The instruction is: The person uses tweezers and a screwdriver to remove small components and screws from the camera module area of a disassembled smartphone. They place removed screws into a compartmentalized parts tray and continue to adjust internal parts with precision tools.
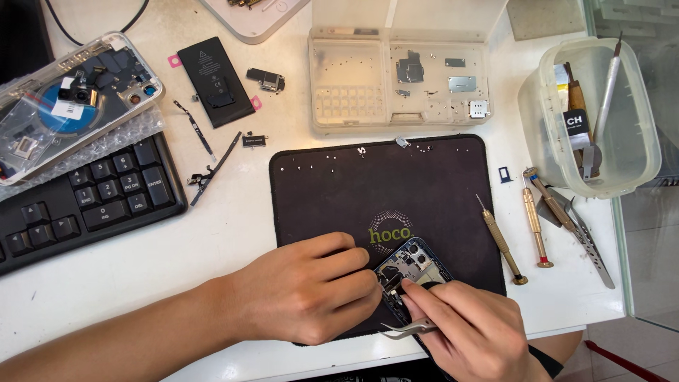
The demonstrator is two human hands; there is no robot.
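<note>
The phone (414, 265) lies opened near the mat's (339, 184) front edge, battery (214, 81) already out. Left hand (304, 290) pinches its frame; right hand (474, 329) grips tweezers (410, 329) inside; reassembly remains.

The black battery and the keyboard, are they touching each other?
Apart. The head view shows bare white table between the battery and the keyboard, with thin cable strips lying in that gap.
</note>
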